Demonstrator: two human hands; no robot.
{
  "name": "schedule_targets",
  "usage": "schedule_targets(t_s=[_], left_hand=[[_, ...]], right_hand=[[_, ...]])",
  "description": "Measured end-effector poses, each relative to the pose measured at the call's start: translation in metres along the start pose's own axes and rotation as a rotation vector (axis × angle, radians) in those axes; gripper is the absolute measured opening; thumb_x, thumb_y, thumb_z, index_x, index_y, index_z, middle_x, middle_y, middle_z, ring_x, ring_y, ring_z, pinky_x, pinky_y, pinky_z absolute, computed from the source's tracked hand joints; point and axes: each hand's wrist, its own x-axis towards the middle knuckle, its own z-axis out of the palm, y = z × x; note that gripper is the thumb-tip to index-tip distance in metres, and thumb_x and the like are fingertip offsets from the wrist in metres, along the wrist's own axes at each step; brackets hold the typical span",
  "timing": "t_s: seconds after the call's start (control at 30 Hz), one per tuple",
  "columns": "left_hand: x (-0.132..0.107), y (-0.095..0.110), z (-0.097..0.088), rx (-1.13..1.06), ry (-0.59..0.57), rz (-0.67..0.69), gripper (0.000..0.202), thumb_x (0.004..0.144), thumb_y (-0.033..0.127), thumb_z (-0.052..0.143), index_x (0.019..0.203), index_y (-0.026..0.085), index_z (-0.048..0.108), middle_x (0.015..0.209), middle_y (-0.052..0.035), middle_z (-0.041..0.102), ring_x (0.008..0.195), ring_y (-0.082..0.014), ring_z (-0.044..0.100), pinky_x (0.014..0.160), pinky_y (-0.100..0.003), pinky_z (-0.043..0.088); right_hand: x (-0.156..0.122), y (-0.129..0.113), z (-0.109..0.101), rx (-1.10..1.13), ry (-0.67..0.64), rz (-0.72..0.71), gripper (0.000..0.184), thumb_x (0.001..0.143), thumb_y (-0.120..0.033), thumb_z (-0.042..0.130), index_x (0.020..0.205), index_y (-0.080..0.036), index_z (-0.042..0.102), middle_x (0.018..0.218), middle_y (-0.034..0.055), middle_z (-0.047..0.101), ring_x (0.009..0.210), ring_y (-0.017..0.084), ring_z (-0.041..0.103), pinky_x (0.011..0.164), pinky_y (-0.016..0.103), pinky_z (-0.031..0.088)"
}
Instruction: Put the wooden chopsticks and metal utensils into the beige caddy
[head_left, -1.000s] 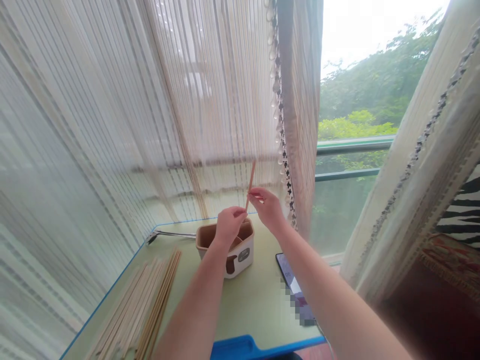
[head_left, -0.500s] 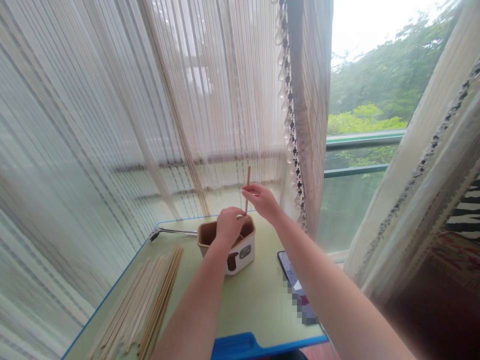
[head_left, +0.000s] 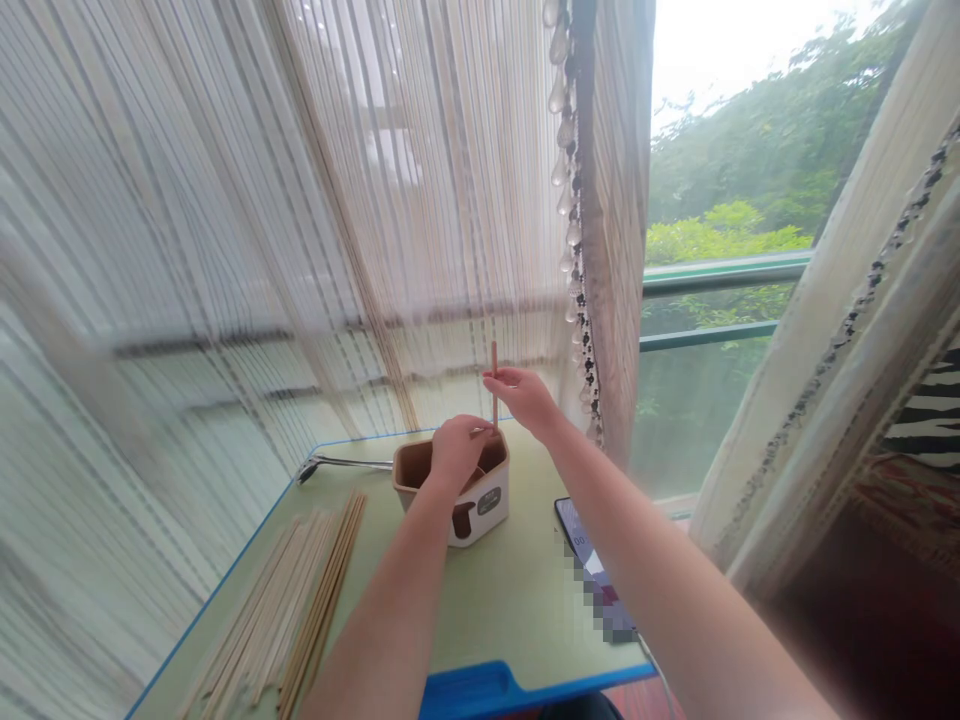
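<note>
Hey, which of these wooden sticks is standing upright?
The stick pinched in the right hand above the container; the others lie flat in a pile on the table.

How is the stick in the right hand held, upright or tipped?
Upright. The stick stands almost vertical in the right hand, lower end near the container.

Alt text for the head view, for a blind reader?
The right hand holds a thin stick upright over a brown-and-white container, the left hand at its rim. More sticks and a phone lie on the green table.
</note>
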Motion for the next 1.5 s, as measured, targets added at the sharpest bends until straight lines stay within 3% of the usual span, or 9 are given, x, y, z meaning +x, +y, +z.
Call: schedule_targets(t_s=[0.17, 0.3, 0.4, 0.63, 0.87, 1.2, 1.33, 1.5], left_hand=[[-0.002, 0.003, 0.000, 0.016, -0.017, -0.010, 0.017, 0.076, 0.029, 0.056, 0.085, 0.024, 0.069, 0.091, -0.0035, 0.068, 0.088, -0.0194, 0.060, 0.082, -0.032, 0.044], [-0.004, 0.007, -0.003, 0.005, -0.019, 0.026, 0.023, 0.078, 0.032, 0.054, 0.095, 0.025, 0.067, 0.099, -0.0033, 0.067, 0.094, -0.0198, 0.059, 0.085, -0.032, 0.043], [-0.004, 0.010, -0.006, 0.011, -0.065, 0.058, 0.020, 0.079, 0.029, 0.052, 0.090, 0.026, 0.068, 0.095, -0.0021, 0.068, 0.092, -0.0185, 0.059, 0.085, -0.030, 0.043], [-0.008, 0.016, -0.008, 0.053, -0.092, 0.070, 0.019, 0.077, 0.030, 0.053, 0.085, 0.027, 0.070, 0.090, -0.0018, 0.069, 0.088, -0.0190, 0.060, 0.082, -0.030, 0.043], [-0.009, 0.017, -0.011, 0.006, -0.061, 0.003, 0.020, 0.075, 0.031, 0.057, 0.090, 0.026, 0.069, 0.091, -0.0033, 0.070, 0.086, -0.0206, 0.061, 0.080, -0.031, 0.044], [-0.023, 0.030, -0.018, 0.150, -0.144, 0.081, 0.024, 0.081, 0.031, 0.047, 0.083, 0.025, 0.070, 0.083, -0.0038, 0.069, 0.081, -0.0191, 0.060, 0.077, -0.029, 0.042], [-0.029, 0.035, -0.025, 0.232, -0.189, 0.137, 0.025, 0.084, 0.029, 0.042, 0.083, 0.025, 0.067, 0.081, -0.0016, 0.068, 0.077, -0.0172, 0.059, 0.087, -0.034, 0.038], [-0.033, 0.044, -0.033, 0.398, -0.178, 0.184, 0.032, 0.086, 0.024, 0.036, 0.070, 0.021, 0.064, 0.071, -0.0007, 0.066, 0.072, -0.0151, 0.057, 0.105, -0.044, 0.017]], right_hand=[[0.001, 0.004, -0.002, 0.020, 0.059, -0.008, 0.023, 0.073, -0.036, 0.058, 0.084, -0.019, 0.069, 0.077, 0.0028, 0.069, 0.075, 0.016, 0.062, 0.070, 0.029, 0.047], [-0.002, 0.013, 0.000, -0.003, 0.026, 0.022, 0.023, 0.070, -0.036, 0.061, 0.081, -0.019, 0.070, 0.073, 0.0032, 0.069, 0.070, 0.016, 0.061, 0.067, 0.028, 0.046], [-0.007, 0.019, 0.001, -0.052, -0.008, 0.039, 0.024, 0.070, -0.039, 0.060, 0.079, -0.019, 0.070, 0.070, 0.0028, 0.068, 0.068, 0.015, 0.060, 0.065, 0.028, 0.046], [-0.013, 0.015, 0.001, 0.018, 0.141, -0.054, 0.027, 0.076, -0.037, 0.052, 0.090, -0.019, 0.067, 0.085, 0.0034, 0.068, 0.074, 0.014, 0.060, 0.067, 0.027, 0.046], [-0.019, 0.023, 0.002, -0.041, 0.104, -0.047, 0.023, 0.074, -0.038, 0.055, 0.079, -0.019, 0.068, 0.076, 0.0022, 0.068, 0.069, 0.014, 0.059, 0.066, 0.027, 0.045], [-0.045, 0.007, -0.005, -0.050, 0.082, -0.030, 0.025, 0.074, -0.037, 0.055, 0.086, -0.018, 0.067, 0.082, 0.0046, 0.067, 0.073, 0.015, 0.057, 0.063, 0.026, 0.042], [-0.054, 0.005, -0.001, 0.050, 0.077, 0.058, 0.027, 0.073, -0.037, 0.055, 0.086, -0.017, 0.067, 0.085, 0.0058, 0.067, 0.072, 0.015, 0.058, 0.064, 0.027, 0.044], [-0.059, 0.005, 0.001, 0.075, 0.062, 0.080, 0.026, 0.071, -0.036, 0.057, 0.087, -0.019, 0.067, 0.085, 0.0047, 0.067, 0.072, 0.015, 0.058, 0.065, 0.027, 0.044]])
